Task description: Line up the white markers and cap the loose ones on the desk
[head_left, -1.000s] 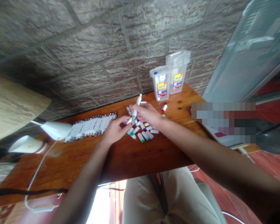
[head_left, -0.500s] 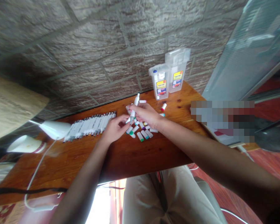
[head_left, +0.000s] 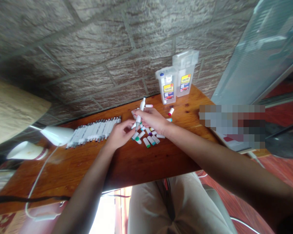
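My right hand [head_left: 148,117] is closed around a white marker [head_left: 142,106], tilted with one end pointing up and away and its grey lower end [head_left: 137,126] towards my left hand. My left hand [head_left: 122,132] is pinched at that lower end, on what looks like a small white marker cap [head_left: 133,125], partly hidden by the fingers. Loose white caps with green, teal, purple and pink ends [head_left: 151,140] lie scattered under and beside my right hand. Left of my hands, capless-looking markers [head_left: 95,130] lie side by side in a long row.
Two clear plastic marker cases [head_left: 169,86] stand by the stone wall [head_left: 88,58]; the front one holds a blue-ended marker. A red-ended cap [head_left: 171,111] lies before them. At left are a white lamp [head_left: 55,135], a paper cup [head_left: 26,151] and a cable [head_left: 39,177] on the wooden table [head_left: 141,165].
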The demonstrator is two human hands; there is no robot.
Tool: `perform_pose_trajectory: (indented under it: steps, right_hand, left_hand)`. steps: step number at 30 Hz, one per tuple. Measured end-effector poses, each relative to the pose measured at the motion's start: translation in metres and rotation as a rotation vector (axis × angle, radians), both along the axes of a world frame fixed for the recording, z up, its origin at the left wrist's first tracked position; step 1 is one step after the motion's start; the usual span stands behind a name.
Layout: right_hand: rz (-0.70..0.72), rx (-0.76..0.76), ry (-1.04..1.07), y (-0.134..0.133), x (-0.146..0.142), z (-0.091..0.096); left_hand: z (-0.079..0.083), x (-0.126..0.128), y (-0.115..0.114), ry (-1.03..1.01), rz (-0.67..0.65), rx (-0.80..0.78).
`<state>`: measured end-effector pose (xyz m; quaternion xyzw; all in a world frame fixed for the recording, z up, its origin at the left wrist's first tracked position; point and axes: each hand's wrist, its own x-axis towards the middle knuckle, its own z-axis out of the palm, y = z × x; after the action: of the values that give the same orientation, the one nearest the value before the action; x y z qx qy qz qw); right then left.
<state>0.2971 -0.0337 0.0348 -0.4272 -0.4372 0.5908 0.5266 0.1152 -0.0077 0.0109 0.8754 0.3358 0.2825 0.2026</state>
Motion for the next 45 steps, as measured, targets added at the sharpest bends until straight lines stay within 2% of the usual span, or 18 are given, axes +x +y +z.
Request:
perform_pose_trajectory:
  steps: [29, 37, 45]
  right_hand:
    - [-0.011, 0.062, -0.079, 0.0008, -0.0006, -0.0046]
    - [0.0, 0.103, -0.163, 0.0016, -0.0017, -0.0091]
    - [-0.005, 0.17, -0.344, -0.0036, 0.0009, -0.0059]
  left_hand:
    - [-0.0009, -0.0001, 0.0009, -0.001, -0.017, 0.009]
    - [-0.0014, -0.0008, 0.0014, 0.003, -0.026, 0.019]
    - [0.0002, -0.0005, 0.0005, 0.003, -0.019, 0.005]
